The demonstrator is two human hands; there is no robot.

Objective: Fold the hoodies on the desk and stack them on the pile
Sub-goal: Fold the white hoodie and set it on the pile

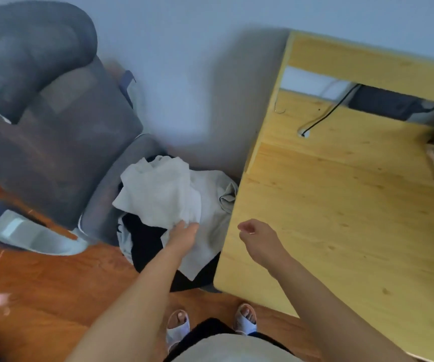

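White hoodie (162,190), black garment (146,239), pale-wood desk (341,218).

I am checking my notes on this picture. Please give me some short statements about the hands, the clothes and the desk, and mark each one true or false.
1. The left hand touches the white crumpled garment on the grey office chair. True.
2. The right hand holds a hoodie. False: it holds nothing, hovering at the light wooden desk edge.
3. A black cable lies on the desk. True.
4. A folded stack sits in the middle of the desk. False: the clothes lie heaped on the chair.
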